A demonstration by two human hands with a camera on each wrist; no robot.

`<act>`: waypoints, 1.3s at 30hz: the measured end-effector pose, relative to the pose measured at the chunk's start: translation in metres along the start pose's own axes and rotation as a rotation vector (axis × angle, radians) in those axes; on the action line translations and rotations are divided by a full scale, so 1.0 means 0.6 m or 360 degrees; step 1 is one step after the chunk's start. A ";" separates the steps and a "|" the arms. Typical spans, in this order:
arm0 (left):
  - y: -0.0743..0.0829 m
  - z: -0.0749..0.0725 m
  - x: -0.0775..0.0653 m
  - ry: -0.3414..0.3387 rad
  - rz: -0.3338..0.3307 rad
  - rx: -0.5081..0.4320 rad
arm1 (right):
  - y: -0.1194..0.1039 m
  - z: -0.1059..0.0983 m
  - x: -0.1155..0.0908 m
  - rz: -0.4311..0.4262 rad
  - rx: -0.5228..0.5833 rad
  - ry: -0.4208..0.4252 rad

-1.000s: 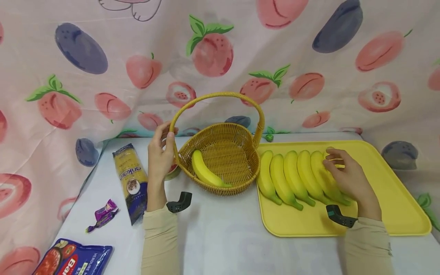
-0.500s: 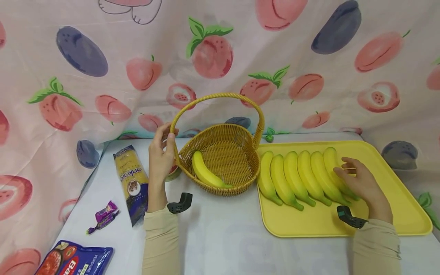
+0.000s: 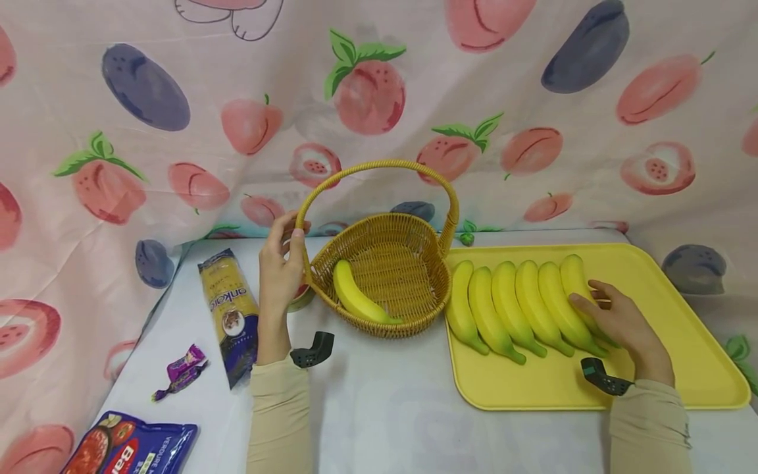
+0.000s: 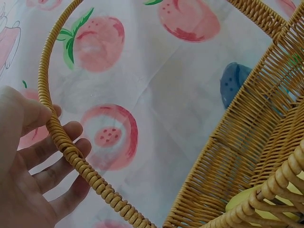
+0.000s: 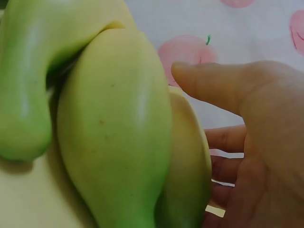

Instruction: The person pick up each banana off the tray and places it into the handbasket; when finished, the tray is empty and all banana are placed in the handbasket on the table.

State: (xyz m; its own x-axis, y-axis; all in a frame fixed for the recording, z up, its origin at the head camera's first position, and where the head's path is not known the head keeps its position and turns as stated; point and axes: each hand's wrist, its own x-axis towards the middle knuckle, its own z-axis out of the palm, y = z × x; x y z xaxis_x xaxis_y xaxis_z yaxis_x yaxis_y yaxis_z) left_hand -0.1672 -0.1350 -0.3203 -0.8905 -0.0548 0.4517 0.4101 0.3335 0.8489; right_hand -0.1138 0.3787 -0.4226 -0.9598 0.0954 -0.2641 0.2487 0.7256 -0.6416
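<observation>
My left hand [image 3: 278,266] holds the side of the wicker basket's handle [image 3: 379,163]. In the left wrist view, the thumb lies on the near side of the handle [image 4: 45,71] and the fingertips [image 4: 73,129] reach round behind it. One yellow banana [image 3: 355,296] lies inside the basket [image 3: 393,263]. Several more bananas [image 3: 503,303] lie side by side on the yellow tray [image 3: 681,329]. My right hand [image 3: 628,326] is at the rightmost banana [image 3: 573,276], thumb raised over it. The right wrist view shows loosely bent fingers beside that banana [image 5: 187,156], with the thumb apart from it.
Left of the basket stand a can [image 3: 302,299], partly hidden by my hand, and a long pasta packet [image 3: 231,316]. Purple-wrapped candies [image 3: 183,370] and a blue sauce pouch [image 3: 142,441] lie at the front left. A fruit-print cloth [image 3: 379,99] hangs behind the table.
My right hand has moved right, uncovering more of the rightmost banana, which has shifted right too; the hand then edged slightly back over it. The left hand keeps its hold on the handle.
</observation>
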 end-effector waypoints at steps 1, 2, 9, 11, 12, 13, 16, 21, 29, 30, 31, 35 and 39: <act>0.000 0.000 0.000 0.0000 0.0001 -0.0001 | 0.000 0.000 0.000 0.0003 0.0002 -0.0004; 0.001 0.000 0.000 0.0001 0.0002 -0.0002 | 0.001 0.000 0.000 0.0005 0.0004 -0.0008; 0.003 0.001 -0.001 0.0005 0.0007 0.0017 | 0.007 0.000 0.001 0.0054 -0.0039 -0.0027; 0.003 0.001 -0.001 0.0005 0.0004 0.0020 | 0.009 0.000 0.001 0.0055 -0.0055 -0.0019; 0.003 0.001 -0.001 0.0006 0.0005 0.0019 | 0.010 -0.001 0.001 0.0051 -0.0062 -0.0013; 0.002 0.001 -0.001 0.0007 0.0006 0.0019 | 0.010 -0.001 0.001 0.0048 -0.0064 -0.0010; 0.001 0.002 -0.002 0.0010 0.0009 0.0021 | 0.010 -0.003 -0.002 0.0047 -0.0063 0.0004; -0.001 0.002 -0.003 0.0005 0.0022 0.0020 | 0.008 -0.007 -0.008 0.0016 -0.0034 0.0044; -0.002 0.000 -0.004 0.0009 0.0028 0.0025 | 0.000 -0.006 -0.008 -0.0022 -0.0012 0.0086; -0.002 -0.001 -0.004 0.0009 0.0029 0.0024 | 0.000 -0.006 -0.008 -0.0024 -0.0022 0.0095; -0.003 -0.001 -0.004 0.0008 0.0031 0.0024 | -0.001 -0.006 -0.007 -0.0022 -0.0028 0.0094; -0.003 -0.002 -0.004 0.0012 0.0036 0.0034 | -0.003 -0.005 -0.007 -0.0036 -0.0047 0.0115; -0.003 -0.002 -0.004 0.0002 0.0030 0.0039 | -0.005 -0.005 -0.012 -0.0044 -0.0019 0.0110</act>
State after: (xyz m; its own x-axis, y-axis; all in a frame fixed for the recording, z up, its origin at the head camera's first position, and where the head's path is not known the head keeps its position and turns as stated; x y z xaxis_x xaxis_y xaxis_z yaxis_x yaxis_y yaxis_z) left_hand -0.1656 -0.1365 -0.3227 -0.8824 -0.0493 0.4679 0.4218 0.3573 0.8333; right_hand -0.1082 0.3777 -0.4168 -0.9731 0.1215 -0.1956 0.2205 0.7367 -0.6393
